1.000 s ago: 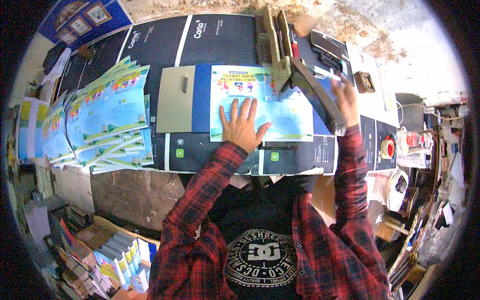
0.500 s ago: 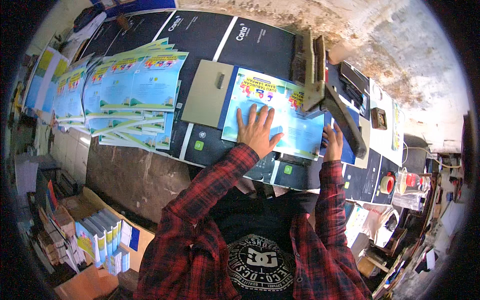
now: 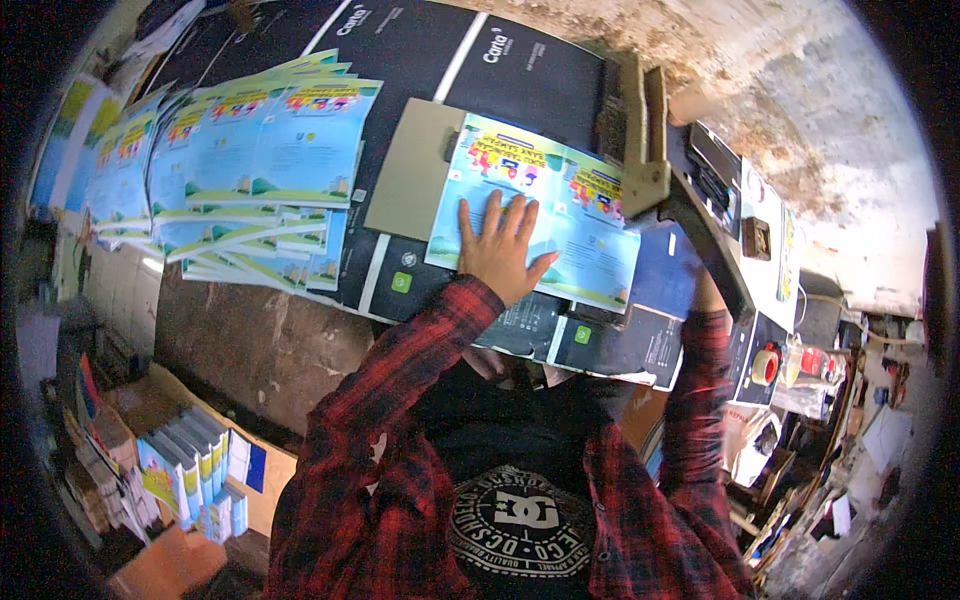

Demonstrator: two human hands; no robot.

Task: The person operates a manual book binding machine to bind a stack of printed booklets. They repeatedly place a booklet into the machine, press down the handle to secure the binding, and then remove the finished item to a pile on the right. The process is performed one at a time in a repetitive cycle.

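Observation:
My left hand (image 3: 503,245) lies flat with fingers spread on a printed light-blue cover sheet (image 3: 590,255). This sheet rests on a flat board with a grey end (image 3: 415,165) and a blue surface (image 3: 663,262). Over the sheet's right end stands a heavy metal frame (image 3: 648,140) with a long dark lever arm (image 3: 712,250). Close to that lever is my right hand (image 3: 708,290), smeared by motion and partly hidden, so its fingers do not show clearly.
Overlapping printed sheets (image 3: 275,150) spread across the table's left side. Bound booklets (image 3: 190,465) stand in a box at lower left. A tape roll (image 3: 766,366) and a small dark box (image 3: 757,238) lie at right, near a stained wall (image 3: 790,120).
My right hand has left the sheet's right edge and moved right, toward the lever arm. The sheet has shifted slightly left with my left hand still flat on it, uncovering more blue surface.

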